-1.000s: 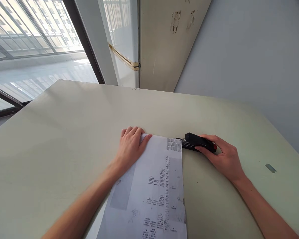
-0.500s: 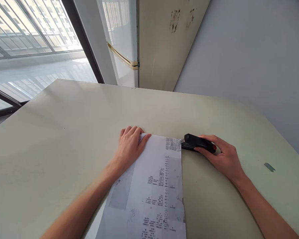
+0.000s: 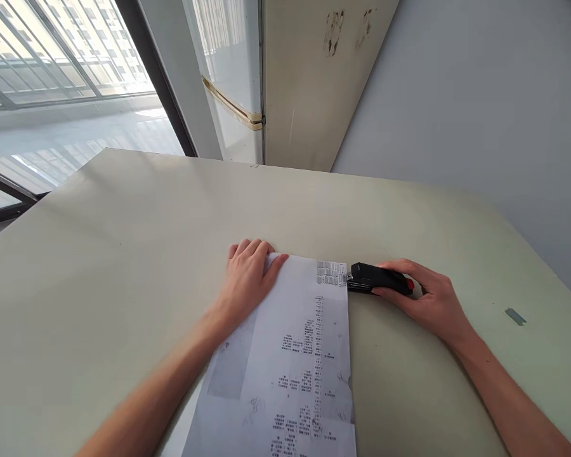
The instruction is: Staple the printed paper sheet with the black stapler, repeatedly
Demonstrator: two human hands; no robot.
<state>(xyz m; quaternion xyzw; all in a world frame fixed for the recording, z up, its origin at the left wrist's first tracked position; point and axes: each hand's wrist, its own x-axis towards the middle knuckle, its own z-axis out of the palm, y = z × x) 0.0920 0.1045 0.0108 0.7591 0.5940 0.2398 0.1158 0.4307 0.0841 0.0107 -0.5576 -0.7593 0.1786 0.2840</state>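
Observation:
Printed paper sheets (image 3: 299, 355) lie on the pale table, reaching toward me. My left hand (image 3: 250, 273) grips their upper left corner, its thumb on top and its other fingers curled at the edge. A black stapler (image 3: 380, 278) with a red part at its rear is held in my right hand (image 3: 423, 295), between thumb and fingers. The stapler's front end meets the upper right edge of the paper, beside a block of small print.
The pale table (image 3: 171, 203) spreads around the paper. A small grey-green strip (image 3: 516, 317) lies at the right. Beyond the far edge stand a white refrigerator (image 3: 295, 82) and a barred window at the left.
The stapler's front has dropped slightly and sits a little lower beside the paper's corner. My right hand has shifted slightly with it. My left hand holds its place on the paper.

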